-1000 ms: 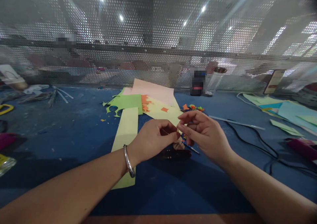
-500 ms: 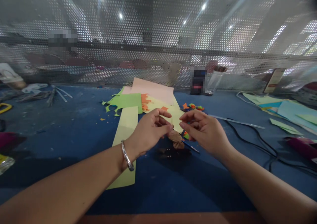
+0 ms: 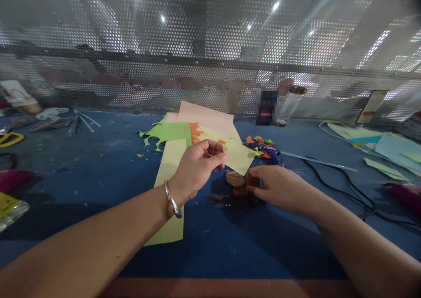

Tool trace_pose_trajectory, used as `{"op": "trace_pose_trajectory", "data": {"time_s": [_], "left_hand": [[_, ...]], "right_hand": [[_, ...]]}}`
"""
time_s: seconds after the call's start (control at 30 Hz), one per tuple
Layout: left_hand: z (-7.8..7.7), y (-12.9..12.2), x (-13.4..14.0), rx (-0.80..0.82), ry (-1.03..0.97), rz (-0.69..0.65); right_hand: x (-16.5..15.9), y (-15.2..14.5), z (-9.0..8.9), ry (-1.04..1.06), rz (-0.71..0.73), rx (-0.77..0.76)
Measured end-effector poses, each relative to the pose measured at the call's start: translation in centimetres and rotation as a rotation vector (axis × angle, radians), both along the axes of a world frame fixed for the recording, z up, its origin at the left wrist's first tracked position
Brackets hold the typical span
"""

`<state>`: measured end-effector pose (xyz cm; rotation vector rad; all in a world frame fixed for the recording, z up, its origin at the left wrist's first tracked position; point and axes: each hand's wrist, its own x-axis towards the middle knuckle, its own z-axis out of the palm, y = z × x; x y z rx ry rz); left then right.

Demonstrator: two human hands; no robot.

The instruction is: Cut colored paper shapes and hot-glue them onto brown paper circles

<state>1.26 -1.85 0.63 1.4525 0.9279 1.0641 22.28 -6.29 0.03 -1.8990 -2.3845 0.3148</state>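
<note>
My left hand (image 3: 205, 159) is raised over the table, thumb and fingers pinched on a small strip of pale yellow paper (image 3: 225, 148). My right hand (image 3: 271, 181) is low at the table, its thumb and curled fingertips close beside two brown rounded pieces (image 3: 235, 179). What those fingertips hold, if anything, is hidden. Between the hands and nearer to me lie small dark snips (image 3: 219, 200), in shadow. Under my left forearm runs a long pale yellow paper strip (image 3: 174, 157).
Green cut paper (image 3: 171, 133) and a pink sheet (image 3: 207, 116) lie behind my hands. Colourful scraps (image 3: 263, 146), a clear stick (image 3: 319, 161) and a black cable (image 3: 348, 188) are to the right. Yellow-handled scissors (image 3: 13, 139) lie far left. A perforated metal screen (image 3: 197, 83) stands behind.
My right hand has moved away from my left and down to the table beside the brown pieces, covering the blue pen seen there before. My left hand stays raised, pinching.
</note>
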Motion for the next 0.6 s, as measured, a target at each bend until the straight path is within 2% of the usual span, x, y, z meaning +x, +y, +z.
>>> {"op": "trace_pose_trajectory", "data": {"time_s": [0.27,0.4,0.5,0.6], "left_hand": [[0.06,0.01,-0.24,0.003,-0.008,-0.032],[0.21,-0.09,-0.31,0.0,-0.028,-0.016],[0.22,-0.01,-0.35,-0.006,-0.057,0.002],[0.15,0.48,-0.5,0.007,-0.092,0.041]], "right_hand": [[-0.57,0.02,-0.16,-0.082,-0.076,-0.038],[-0.84,-0.1,-0.08,-0.083,-0.105,0.043],[-0.86,-0.37,0.25,-0.016,-0.108,0.11],[-0.67,-0.49,0.44,0.143,-0.058,0.134]]}}
